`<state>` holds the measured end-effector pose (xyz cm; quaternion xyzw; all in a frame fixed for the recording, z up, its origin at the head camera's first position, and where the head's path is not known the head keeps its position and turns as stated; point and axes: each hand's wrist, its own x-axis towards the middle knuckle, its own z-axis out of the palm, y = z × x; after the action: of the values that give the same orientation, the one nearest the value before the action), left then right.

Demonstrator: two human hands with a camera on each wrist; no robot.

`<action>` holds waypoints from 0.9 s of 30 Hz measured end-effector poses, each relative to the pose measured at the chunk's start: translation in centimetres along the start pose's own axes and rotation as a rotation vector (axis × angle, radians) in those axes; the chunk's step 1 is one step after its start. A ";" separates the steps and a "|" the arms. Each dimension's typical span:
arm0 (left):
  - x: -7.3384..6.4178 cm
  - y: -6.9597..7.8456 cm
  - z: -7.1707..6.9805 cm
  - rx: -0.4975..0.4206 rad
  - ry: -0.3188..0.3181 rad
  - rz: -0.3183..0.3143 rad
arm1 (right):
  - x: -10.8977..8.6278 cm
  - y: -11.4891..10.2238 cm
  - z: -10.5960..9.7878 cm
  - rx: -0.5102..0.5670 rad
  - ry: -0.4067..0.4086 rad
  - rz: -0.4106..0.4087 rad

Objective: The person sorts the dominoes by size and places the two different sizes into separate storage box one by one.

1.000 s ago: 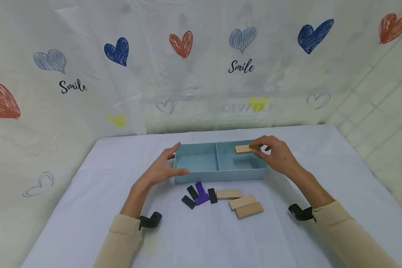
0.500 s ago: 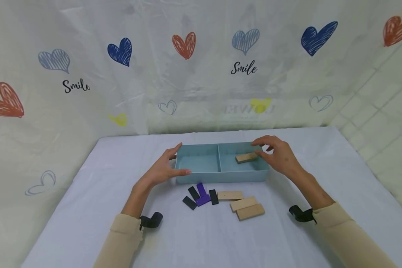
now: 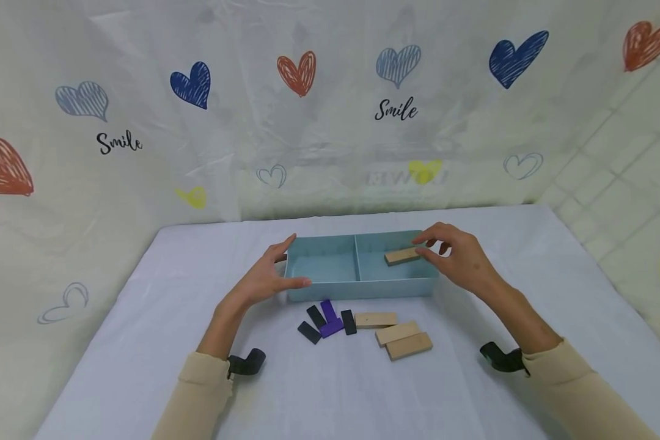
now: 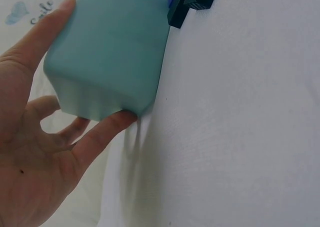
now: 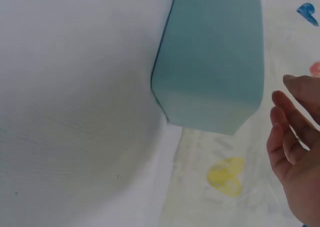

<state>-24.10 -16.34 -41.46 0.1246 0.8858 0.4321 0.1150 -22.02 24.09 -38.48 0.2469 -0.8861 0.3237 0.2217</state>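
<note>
A pale blue box (image 3: 363,289) with two compartments lies lengthwise on the white cloth. My left hand (image 3: 264,275) grips its left end, the thumb over the front rim and the fingers reaching round to the back corner. In the left wrist view, the fingertips press the end wall of the box (image 4: 110,62). A light wooden block (image 3: 401,256) lies slanted in the right compartment. My right hand (image 3: 455,253) hovers over that compartment's right end, its thumb and fingers parted, the thumb tip right at the block's end. In the right wrist view nothing sits between the fingers.
In front of the box lie several wooden blocks (image 3: 409,346), plus small black blocks (image 3: 309,332) and purple blocks (image 3: 332,327). A heart-printed sheet (image 3: 330,134) hangs behind the table. Black cameras (image 3: 247,362) are strapped at both wrists.
One second ago my right hand pinched the wooden block above the right compartment. It has let go, and the block has dropped inside. My left hand has stayed on the box.
</note>
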 end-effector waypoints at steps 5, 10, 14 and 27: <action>-0.1 0.0 0.0 -0.007 0.002 0.004 | -0.2 -0.9 -0.3 0.026 -0.017 -0.020; -0.2 0.0 0.0 -0.014 0.001 0.003 | -0.5 -1.5 -0.3 0.048 -0.030 -0.049; -0.2 -0.1 0.0 -0.012 0.001 0.008 | -0.6 -2.1 -0.4 0.073 -0.043 -0.067; -0.1 0.0 0.0 -0.009 0.001 0.008 | -1.5 -3.4 -0.8 0.135 -0.171 -0.031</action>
<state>-24.00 -16.41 -41.47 0.1274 0.8833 0.4367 0.1136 -18.67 22.77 -37.20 0.3016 -0.8739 0.3572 0.1333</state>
